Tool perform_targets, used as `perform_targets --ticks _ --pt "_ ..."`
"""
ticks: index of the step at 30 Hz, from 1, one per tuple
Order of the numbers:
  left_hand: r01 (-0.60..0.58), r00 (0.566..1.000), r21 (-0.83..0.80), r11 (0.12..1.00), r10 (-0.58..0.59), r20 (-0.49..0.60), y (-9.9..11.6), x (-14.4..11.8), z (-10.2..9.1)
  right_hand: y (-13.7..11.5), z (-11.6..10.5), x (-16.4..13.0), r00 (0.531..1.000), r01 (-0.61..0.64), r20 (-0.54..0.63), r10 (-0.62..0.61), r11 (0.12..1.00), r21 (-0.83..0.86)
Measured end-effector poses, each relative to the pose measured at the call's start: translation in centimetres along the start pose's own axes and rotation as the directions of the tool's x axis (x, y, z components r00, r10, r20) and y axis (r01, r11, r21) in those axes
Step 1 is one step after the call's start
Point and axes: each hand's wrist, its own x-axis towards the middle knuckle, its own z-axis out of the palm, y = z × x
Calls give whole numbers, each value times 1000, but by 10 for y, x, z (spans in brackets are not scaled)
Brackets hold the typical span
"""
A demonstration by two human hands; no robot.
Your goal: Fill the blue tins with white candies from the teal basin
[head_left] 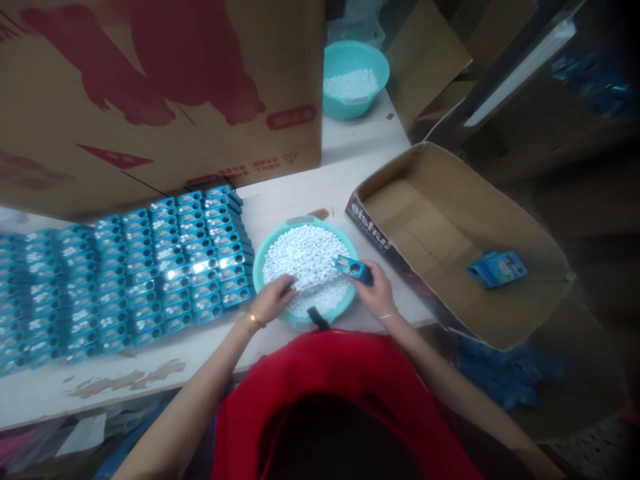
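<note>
A teal bowl (263, 259) full of small white pellets (305, 257) sits on the white table right in front of me. My left hand (273, 298) rests in the bowl at its near left side, fingers curled into the pellets. My right hand (376, 288) holds a small blue box (353, 269) over the bowl's right rim. Whether the left fingers pinch any pellets is not visible.
Rows of several blue boxes (135, 267) cover the table to the left. A large cardboard carton (150, 87) stands behind them. An open carton (450, 233) at the right holds a few blue boxes (497, 268). A second teal bowl (355, 79) of pellets stands far back.
</note>
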Motion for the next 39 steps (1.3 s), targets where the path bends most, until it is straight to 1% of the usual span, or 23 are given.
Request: perform_targets --ticks 3,5,7,10,12,13,16,18,19,20,22,24,25,26,27,29,30,32,33,34,36,38,39 --pt "-83 997 38 996 83 5 24 -9 -33 -1 7 0 988 145 58 -143 989 -37" --pt "-135 990 135 982 129 53 44 -10 -49 -4 12 0 973 212 97 -207 976 -46" --pt "-151 985 274 950 122 120 65 -8 -60 -8 18 0 963 242 130 -235 969 -43" --pt "-124 980 501 857 25 200 97 -5 -67 -15 24 -1 953 262 165 -254 965 -28" --pt "-116 979 619 777 -18 205 118 -4 -69 -18 27 -2 948 276 168 -270 961 -12" --pt "-119 980 662 740 -21 199 127 -5 -69 -19 28 -3 947 280 165 -276 960 -2" --pt "-135 983 724 677 0 183 146 -10 -74 -18 31 -5 954 255 152 -258 966 41" --pt "-144 982 724 675 10 186 147 -15 -81 -16 34 -8 965 206 147 -216 975 82" --pt "-149 983 707 691 23 184 144 -18 -84 -14 34 -9 971 172 148 -187 979 109" --pt "-154 983 669 727 46 177 138 -20 -85 -13 35 -11 976 135 153 -156 981 142" --pt "-167 985 524 835 120 123 121 -23 -82 -14 36 -13 979 54 182 -97 973 224" --pt "-179 982 333 926 186 11 100 -26 -70 -20 37 -15 972 -12 226 -61 952 307" --pt "-184 979 252 950 200 -42 90 -27 -61 -25 38 -16 965 -39 257 -52 940 339" --pt "-186 977 193 963 202 -71 81 -29 -51 -30 39 -17 954 -61 294 -51 931 361" --pt "-179 978 154 972 193 -75 74 -32 -41 -37 41 -18 939 -79 340 -56 925 373" --pt "-144 987 106 984 150 -49 60 -42 -27 -48 45 -20 892 -93 442 -93 919 382" --pt "-115 992 88 989 120 -50 54 -49 -23 -53 48 -21 866 -84 484 -125 918 388" --pt "-47 994 54 997 52 -97 41 -68 -23 -59 54 -22 835 -32 514 -196 915 401" --pt "-8 990 37 999 13 -143 33 -79 -27 -60 55 -21 834 2 505 -221 917 398" --pt "35 980 26 999 -29 -196 24 -92 -31 -60 55 -20 840 35 488 -236 923 384" --pt "128 948 19 992 -117 -294 1 -119 -39 -60 48 -15 874 89 427 -234 939 333" --pt "237 914 48 970 -206 -350 -31 -142 -44 -55 32 -5 919 118 336 -206 957 264" --pt "292 905 79 953 -248 -346 -52 -149 -43 -49 21 2 944 127 272 -186 967 222"
